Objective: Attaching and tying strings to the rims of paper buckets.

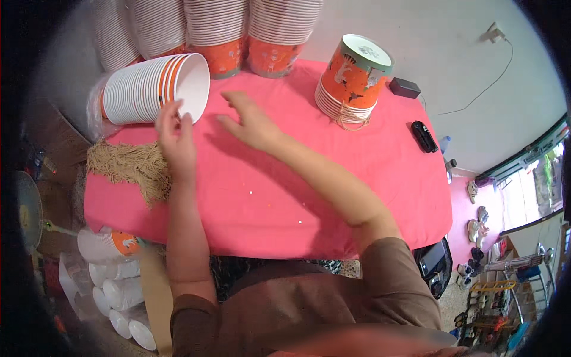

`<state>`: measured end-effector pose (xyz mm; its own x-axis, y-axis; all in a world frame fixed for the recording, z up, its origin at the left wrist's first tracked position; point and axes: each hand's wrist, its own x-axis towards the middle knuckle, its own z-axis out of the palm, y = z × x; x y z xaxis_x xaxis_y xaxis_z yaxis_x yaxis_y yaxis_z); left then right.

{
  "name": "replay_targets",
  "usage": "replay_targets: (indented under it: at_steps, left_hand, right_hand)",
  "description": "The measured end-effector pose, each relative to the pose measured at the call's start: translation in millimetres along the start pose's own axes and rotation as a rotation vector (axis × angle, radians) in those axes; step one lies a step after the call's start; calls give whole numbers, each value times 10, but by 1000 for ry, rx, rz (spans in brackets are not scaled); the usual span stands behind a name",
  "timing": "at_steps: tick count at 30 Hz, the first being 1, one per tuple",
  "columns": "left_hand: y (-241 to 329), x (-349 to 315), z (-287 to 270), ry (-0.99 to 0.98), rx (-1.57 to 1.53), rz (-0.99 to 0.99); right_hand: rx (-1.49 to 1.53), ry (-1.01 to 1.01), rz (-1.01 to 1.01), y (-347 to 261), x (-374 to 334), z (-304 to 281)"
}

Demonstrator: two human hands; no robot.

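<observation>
A long nested stack of white-and-orange paper buckets point(134, 90) lies on its side at the far left of the table, its mouth facing right. My left hand point(177, 140) is in front of that mouth, fingers apart and holding nothing; whether a fingertip touches the rim I cannot tell. Just to the right, my right hand point(253, 124) hovers over the pink cloth, open, thumb and fingers spread toward the bucket mouth. A bundle of tan cords point(128, 165) lies beside my left wrist. At the back right, a shorter stack of orange printed buckets point(351, 77) stands upside down, with cord hanging at its rims.
Tall wrapped bucket stacks point(217, 35) line the table's back edge. A black box point(405, 88) and a small black object point(424, 137) lie at the right on the pink tablecloth point(262, 220). More wrapped buckets point(122, 285) sit below left; a shoe rack point(493, 297) stands lower right.
</observation>
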<state>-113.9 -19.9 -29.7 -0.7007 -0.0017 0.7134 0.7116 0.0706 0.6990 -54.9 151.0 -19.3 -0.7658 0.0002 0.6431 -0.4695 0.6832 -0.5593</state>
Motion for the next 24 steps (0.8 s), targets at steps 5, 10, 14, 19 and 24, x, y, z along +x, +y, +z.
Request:
replay_targets:
  at_steps: [5, 10, 14, 19, 24]
  left_hand:
    - [-390, 191, -143, 199, -184, -245]
    - [-72, 162, -32, 167, -279, -300]
    - [160, 148, -86, 18, -377, -286]
    - [105, 128, -39, 17, -329, -265]
    - [-92, 64, -14, 87, -277, -275]
  right_hand:
    - [171, 62, -5, -246, 289, 304]
    - [-105, 81, -135, -90, -68, -385]
    - [-288, 332, 61, 523, -464, -1353]
    - [-660, 140, 357, 820, -856, -1960]
    - [-852, 157, 307, 741, -853, -1778]
